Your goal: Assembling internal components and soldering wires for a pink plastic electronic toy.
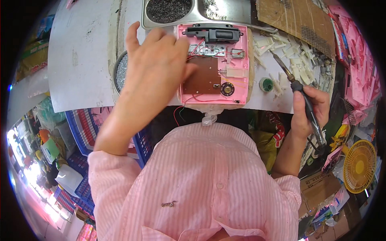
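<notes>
A pink plastic casing (243, 64) lies on the table in front of me, holding a brown circuit board (203, 78), a small round speaker (227, 89), a black slotted part (222, 36) and thin red wires. My left hand (159, 66) is over the casing's left side, back upward. Its little finger is raised and its thumb stands apart beside the board; the other fingertips are partly hidden. In my right hand (311, 108) is a soldering iron (307, 102), gripped by its black handle. Its metal tip points up and left, beyond the casing's right edge.
Metal trays (197, 18) of small dark and silvery parts stand at the back. A round dish (120, 74) of silvery pieces is beside my left forearm. Right of the casing are a small green-rimmed pot (265, 84), loose white plastic parts (299, 60) and cardboard (297, 20).
</notes>
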The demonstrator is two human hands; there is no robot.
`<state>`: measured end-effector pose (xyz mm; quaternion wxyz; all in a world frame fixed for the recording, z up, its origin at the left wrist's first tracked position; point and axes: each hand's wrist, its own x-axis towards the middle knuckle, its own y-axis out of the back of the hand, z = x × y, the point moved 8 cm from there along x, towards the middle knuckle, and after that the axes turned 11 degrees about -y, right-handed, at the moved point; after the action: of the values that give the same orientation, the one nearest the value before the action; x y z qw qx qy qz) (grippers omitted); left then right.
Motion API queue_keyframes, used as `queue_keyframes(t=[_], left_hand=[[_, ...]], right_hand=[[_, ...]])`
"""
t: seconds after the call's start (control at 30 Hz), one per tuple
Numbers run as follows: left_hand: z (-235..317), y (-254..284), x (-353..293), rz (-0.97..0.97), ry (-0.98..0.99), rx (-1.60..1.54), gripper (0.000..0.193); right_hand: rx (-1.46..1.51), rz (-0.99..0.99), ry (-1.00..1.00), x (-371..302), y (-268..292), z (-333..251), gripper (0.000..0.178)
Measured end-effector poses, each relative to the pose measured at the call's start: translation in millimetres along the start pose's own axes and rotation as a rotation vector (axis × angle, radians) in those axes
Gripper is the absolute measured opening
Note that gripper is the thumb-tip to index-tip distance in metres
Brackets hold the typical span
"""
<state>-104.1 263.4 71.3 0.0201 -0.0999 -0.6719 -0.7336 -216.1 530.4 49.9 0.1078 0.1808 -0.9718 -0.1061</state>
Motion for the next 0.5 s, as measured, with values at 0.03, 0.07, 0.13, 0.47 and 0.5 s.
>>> queue_keyframes(t=[0.03, 0.07, 0.13, 0.47, 0.5], left_hand=[[-7, -4, -7, -0.151, -0.036, -0.039, 0.019], [-10, -9, -12, -0.3, -0.072, -0.076, 0.018], [-12, 3, 1, -0.121, -0.159, -0.222, 0.014], [-6, -43, 0, 0.294, 0.49, -1.198, 0.01], [-5, -44, -1, 0.318, 0.479, -1.204, 0.01]], right_hand=[[-0.008, 0.009, 0.019, 2, -1, -2, 0.027], [0.025, 0.013, 0.034, 4, -3, -4, 0.027], [0.088, 0.022, 0.063, 9, -10, -8, 0.027], [0.265, -0.23, -0.112, 32, -104, -20, 0.043], [0.213, -0.256, -0.099, 33, -112, -22, 0.043]])
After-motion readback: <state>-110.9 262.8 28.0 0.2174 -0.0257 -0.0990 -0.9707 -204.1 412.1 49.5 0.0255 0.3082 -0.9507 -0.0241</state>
